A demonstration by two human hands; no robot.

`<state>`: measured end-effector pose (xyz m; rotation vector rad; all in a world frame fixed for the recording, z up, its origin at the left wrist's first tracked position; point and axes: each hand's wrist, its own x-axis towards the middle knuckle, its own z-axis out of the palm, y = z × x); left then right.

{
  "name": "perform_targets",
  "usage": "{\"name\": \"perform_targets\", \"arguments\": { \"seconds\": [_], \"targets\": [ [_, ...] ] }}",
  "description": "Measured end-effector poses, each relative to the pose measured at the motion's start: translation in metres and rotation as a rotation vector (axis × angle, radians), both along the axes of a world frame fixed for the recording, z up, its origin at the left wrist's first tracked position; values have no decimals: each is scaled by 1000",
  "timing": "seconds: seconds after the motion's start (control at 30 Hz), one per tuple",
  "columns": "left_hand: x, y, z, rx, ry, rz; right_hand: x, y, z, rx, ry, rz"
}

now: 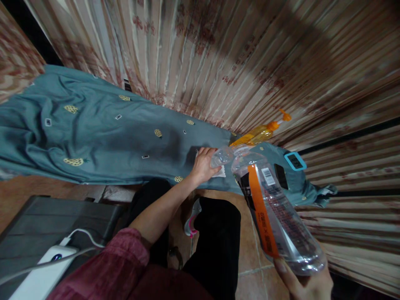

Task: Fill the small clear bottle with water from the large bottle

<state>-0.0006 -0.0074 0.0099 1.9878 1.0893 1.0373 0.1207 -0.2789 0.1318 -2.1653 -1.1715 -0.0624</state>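
Observation:
My left hand (204, 166) is closed around a small clear plastic cup (222, 156), low over the green cloth. A large clear plastic bottle (275, 208) with an orange and black label lies tilted in the air, its neck pointing at the cup. My right hand (308, 285) grips this bottle by its base, with the thumb on the near side. The bottle's mouth is at the cup's rim; whether they touch, and how much liquid is inside, I cannot tell. A white paper piece (219, 172) lies partly hidden under my left hand and the cup.
Green pineapple-print cloth (131, 141) covers the long narrow surface. Behind the bottle stand an orange pump bottle (259, 135), a dark flat object (281, 176) and a blue-framed digital display (295, 161). Pleated curtains (200, 54) hang behind. A white power bank (46, 271) with cable lies at lower left.

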Motion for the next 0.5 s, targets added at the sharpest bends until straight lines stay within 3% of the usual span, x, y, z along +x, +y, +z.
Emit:
{"name": "perform_targets", "arguments": {
  "seconds": [0.5],
  "targets": [
    [-1,0,1,-7,-8,-8,1,0,1,6,-3,-3]
  ]
}}
